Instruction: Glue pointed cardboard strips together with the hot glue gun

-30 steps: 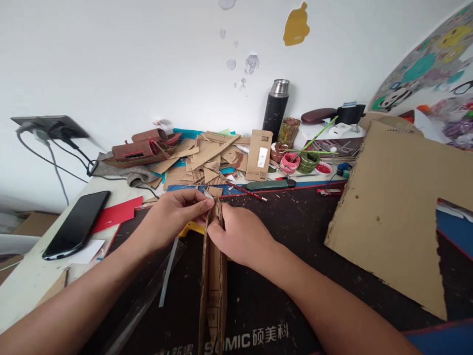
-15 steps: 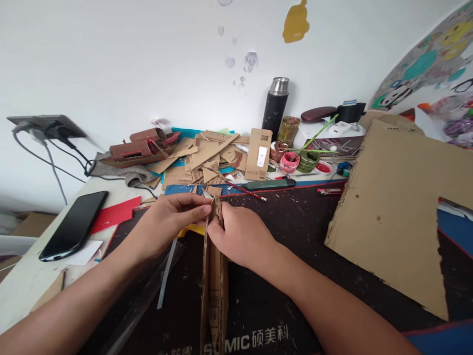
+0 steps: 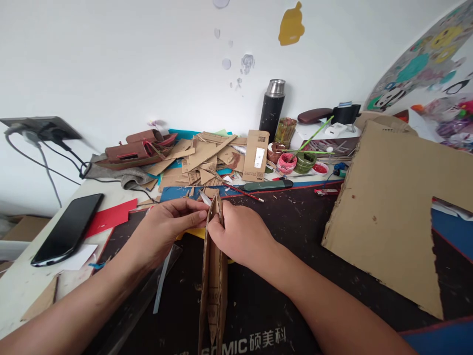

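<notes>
A long, narrow cardboard piece [image 3: 213, 276] with two upright side walls runs away from me, its walls meeting at a point at the far end. My left hand [image 3: 173, 222] pinches the left wall near that tip between thumb and fingers. My right hand [image 3: 240, 229] is closed around the right wall there, with its thumb on the inside. Just beyond the tip a pale pointed blade-like thing [image 3: 205, 198] shows. Something yellow [image 3: 195, 231] lies partly hidden behind the hands. Left of the cardboard is a translucent glue stick [image 3: 162, 283].
A black mat [image 3: 281, 296] covers the desk. Cardboard scraps [image 3: 207, 158], a brown model boat [image 3: 135, 150], paint pots [image 3: 287, 162] and a black thermos [image 3: 272, 111] stand along the wall. A large cardboard sheet [image 3: 384, 212] lies right, a phone [image 3: 68, 229] left.
The view has shifted slightly, so the surroundings sit a little further left. Both hands keep their hold near the tip of the cardboard piece, which has barely moved.
</notes>
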Available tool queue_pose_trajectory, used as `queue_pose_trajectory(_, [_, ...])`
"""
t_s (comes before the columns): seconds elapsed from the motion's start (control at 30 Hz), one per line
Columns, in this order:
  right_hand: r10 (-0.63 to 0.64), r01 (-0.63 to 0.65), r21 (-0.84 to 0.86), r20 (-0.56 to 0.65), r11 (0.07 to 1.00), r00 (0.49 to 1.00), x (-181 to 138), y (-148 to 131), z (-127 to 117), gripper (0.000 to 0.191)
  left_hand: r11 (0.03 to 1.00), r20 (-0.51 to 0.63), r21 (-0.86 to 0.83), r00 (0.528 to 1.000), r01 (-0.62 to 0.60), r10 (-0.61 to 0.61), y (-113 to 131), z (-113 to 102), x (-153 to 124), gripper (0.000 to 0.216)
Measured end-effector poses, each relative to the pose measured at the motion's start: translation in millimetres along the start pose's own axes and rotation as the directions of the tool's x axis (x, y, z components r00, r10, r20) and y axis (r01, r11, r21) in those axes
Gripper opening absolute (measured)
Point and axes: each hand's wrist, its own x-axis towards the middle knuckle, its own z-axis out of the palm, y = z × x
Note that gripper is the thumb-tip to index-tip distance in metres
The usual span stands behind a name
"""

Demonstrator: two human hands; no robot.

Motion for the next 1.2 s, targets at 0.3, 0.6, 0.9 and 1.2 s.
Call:
queue_pose_trajectory(0.3, [0.003, -0.003, -0.001, 0.003, 1.0, 1.0, 1, 0, -1, 0.029, 0.998, -0.032, 0.068, 0.999, -0.004, 0.006, -7, 1, -3, 0.037])
queue_pose_trajectory(0.6, [0.005, -0.005, 0.0, 0.01, 1.0, 1.0, 1, 0, -1, 0.028, 0.993, -0.031, 0.114, 0.999, -0.028, 0.032, -4, 2, -2, 0.036])
queue_pose_trajectory(0.9, [-0.018, 0.018, 0.007, 0.03, 1.0, 0.999, -1, -2, 4, 0.028, 0.884, 0.029, 0.427, 0.98, -0.189, 0.195, 14, 4, -4, 0.026])
queue_pose_trajectory(1.2, [-0.025, 0.024, 0.008, 0.065, 1.0, 0.998, 0, -4, 7, 0.032, 0.772, 0.051, 0.583, 0.96, -0.253, 0.275, 10, 7, -3, 0.028])
